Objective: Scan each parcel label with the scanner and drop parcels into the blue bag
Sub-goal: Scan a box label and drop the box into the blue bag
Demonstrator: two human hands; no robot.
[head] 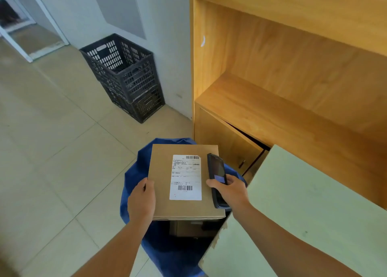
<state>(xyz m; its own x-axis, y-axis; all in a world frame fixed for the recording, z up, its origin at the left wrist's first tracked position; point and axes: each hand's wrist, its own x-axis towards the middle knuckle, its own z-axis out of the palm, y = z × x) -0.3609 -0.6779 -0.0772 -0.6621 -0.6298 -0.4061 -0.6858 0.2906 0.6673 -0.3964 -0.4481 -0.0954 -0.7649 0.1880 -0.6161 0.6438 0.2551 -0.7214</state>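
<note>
A flat brown cardboard parcel (162,178) with a white label (186,177) facing up hangs over the open blue bag (134,176). My left hand (142,201) grips the parcel's left edge. My right hand (231,190) holds a dark handheld scanner (217,176) along the parcel's right edge, beside the label. Inside the bag, below the held parcel, another cardboard parcel (188,228) shows dimly.
A pale green tabletop (303,220) fills the lower right, touching the bag. A wooden shelf unit (282,92) with a slightly open lower door stands behind. Stacked black plastic crates (127,76) sit against the wall on the tiled floor.
</note>
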